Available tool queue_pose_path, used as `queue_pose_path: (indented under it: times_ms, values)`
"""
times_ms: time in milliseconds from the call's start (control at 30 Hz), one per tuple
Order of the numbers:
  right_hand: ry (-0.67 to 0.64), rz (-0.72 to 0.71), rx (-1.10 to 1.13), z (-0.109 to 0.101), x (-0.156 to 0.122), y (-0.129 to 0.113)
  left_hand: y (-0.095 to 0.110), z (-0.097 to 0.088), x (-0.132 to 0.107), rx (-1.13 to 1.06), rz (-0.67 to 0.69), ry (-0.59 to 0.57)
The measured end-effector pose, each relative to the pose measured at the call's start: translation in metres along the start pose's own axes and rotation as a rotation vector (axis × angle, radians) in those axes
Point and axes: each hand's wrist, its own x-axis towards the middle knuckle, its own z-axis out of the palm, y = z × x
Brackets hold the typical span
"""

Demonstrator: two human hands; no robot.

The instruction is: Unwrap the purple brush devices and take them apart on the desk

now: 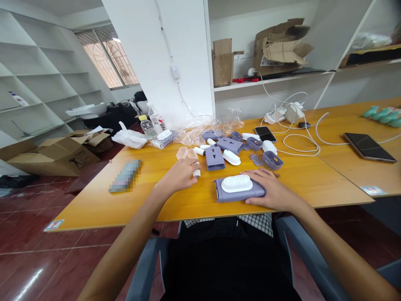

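Note:
My right hand [272,190] wraps round the right end of a purple plastic casing [227,196], thumb along the near side. A white oval bristled brush head [237,183] lies on top of the casing. To the left, my left hand [178,177] has its fingers and thumb curled about a small white cylinder [196,170] on the table. Just beyond that hand are translucent cups [182,153]. Behind the held casing lie another purple casing [215,158], a second white bristled piece [232,157] and an open purple housing [272,160].
Small dark loose parts [267,171] lie near my right hand. Crumpled clear plastic [200,129], bottles [147,127] and a phone [265,134] stand or lie farther back. White cables [300,144] loop on the right, near a tablet [369,147]. A blurred flat object [125,175] lies left.

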Motion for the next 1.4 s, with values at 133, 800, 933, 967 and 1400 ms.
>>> queue_pose_path:
  times_ms: [133,800,933,967,1400]
  values:
    - [0.025,0.017,-0.006,0.002,0.001,0.000,0.004,0.002,0.004,0.020,-0.045,0.033]
    - [0.117,0.087,-0.068,0.015,0.023,-0.017,0.051,0.052,-0.053,-0.225,-0.181,0.212]
    - [0.139,0.052,-0.017,0.017,0.018,-0.008,0.051,0.054,-0.056,-0.213,-0.190,0.209]
    - [0.132,0.057,0.002,0.017,0.013,-0.003,0.051,0.053,-0.056,-0.209,-0.187,0.193]
    - [-0.010,0.047,-0.314,0.020,-0.009,0.031,0.049,0.051,-0.053,-0.168,-0.155,0.078]
